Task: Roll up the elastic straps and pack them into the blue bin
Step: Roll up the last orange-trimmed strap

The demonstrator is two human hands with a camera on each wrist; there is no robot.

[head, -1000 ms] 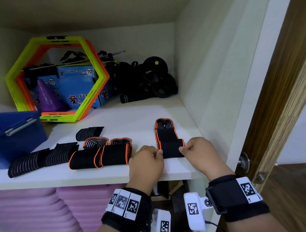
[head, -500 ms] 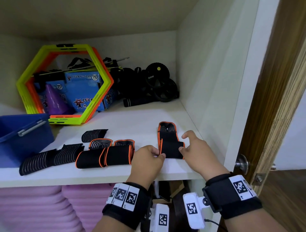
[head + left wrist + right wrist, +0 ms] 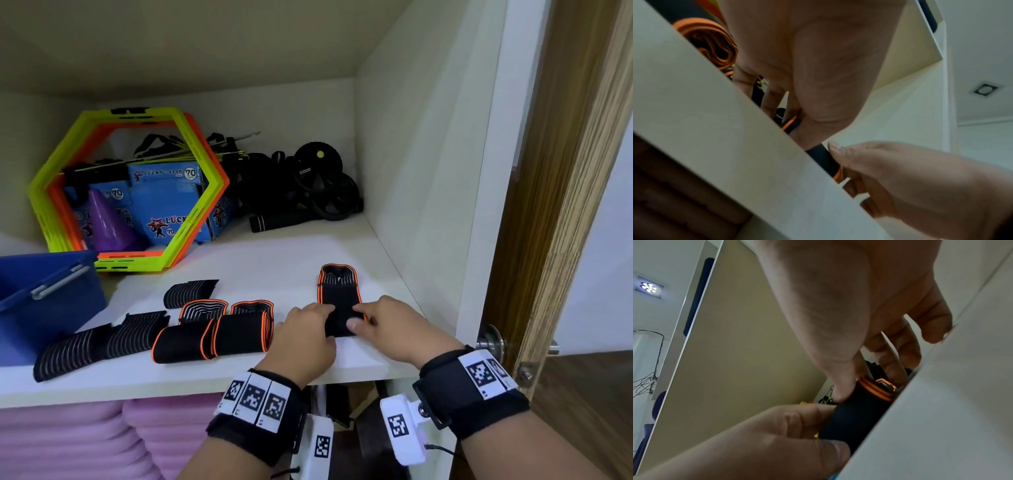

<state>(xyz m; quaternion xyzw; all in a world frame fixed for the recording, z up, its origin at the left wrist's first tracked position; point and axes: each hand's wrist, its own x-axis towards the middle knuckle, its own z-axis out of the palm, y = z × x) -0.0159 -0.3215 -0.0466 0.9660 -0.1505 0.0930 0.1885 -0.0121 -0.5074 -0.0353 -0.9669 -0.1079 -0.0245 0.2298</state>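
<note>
Two hands at work on one black, orange-edged strap point(image 3: 337, 294) near the front right of the shelf point(image 3: 274, 260): left hand point(image 3: 305, 337) and right hand point(image 3: 394, 330) both pinching the rolled near end, thumbs on the near side and fingers point(image 3: 323, 310) over the top, as the right wrist view confirms. Far end of the strap lying flat and unrolled, pointing toward the back of the shelf. Judged step: mid-roll, roughly half the length taken up. Next move, by this reading: rolling forward and away, keeping the coil tight and the orange edges lined up so the roll does not cone or spring open; elastic likely to unwind if the pinch loosens. Just left of the hands, two orange-edged straps point(image 3: 212, 337) partly rolled, tails loose; further left, black ribbed straps point(image 3: 102, 342) lying flat. Blue bin point(image 3: 51, 301) at the far left edge of the shelf, well apart from the hands; contents not visible, so packing apparently not yet reached for this strap.
</note>
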